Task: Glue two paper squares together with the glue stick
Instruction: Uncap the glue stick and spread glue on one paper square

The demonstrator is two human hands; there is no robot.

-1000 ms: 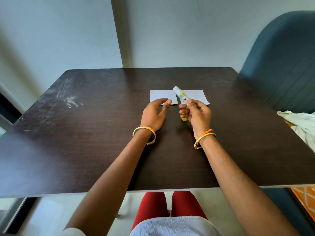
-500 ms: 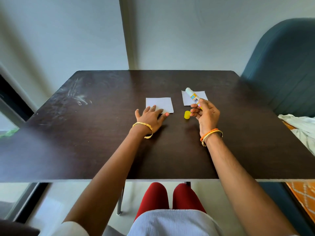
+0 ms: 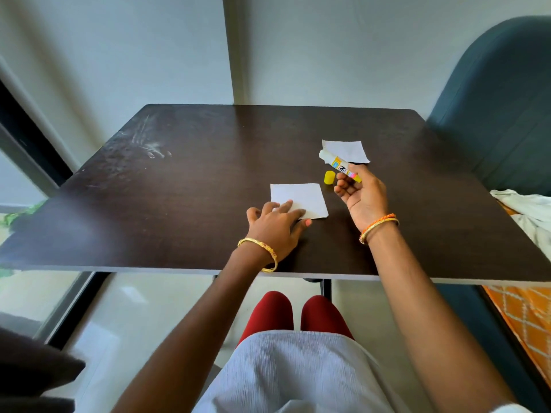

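Dark wooden counter [image 3: 193, 186], pale scuff marks [image 3: 149, 147] toward its far left corner. Left hand [image 3: 275, 228] flat, fingers straight and spread, fingertips pressed on the near left corner of the near paper square [image 3: 301, 198]. Right hand [image 3: 362, 193] raised above the counter, thumb and fingers curled round the lower end of the glue stick [image 3: 338, 165], uncapped, white tip pointed up and left, overlapping the near left corner of the far paper square [image 3: 347, 150] in this view; touching or lifted, impossible to tell. Yellow cap [image 3: 329, 177] upright on the counter between the two squares, just left of the right hand's fingers. Squares well apart. Gold bangle [image 3: 262, 251] on the left wrist, gold and orange bangles [image 3: 378, 225] on the right. Teal chair [image 3: 492, 99] at the right, white cloth [image 3: 527, 207] beside the counter's right edge, orange patterned fabric [image 3: 524, 317] below it. Red-clad knees [image 3: 295, 314] under the near edge.
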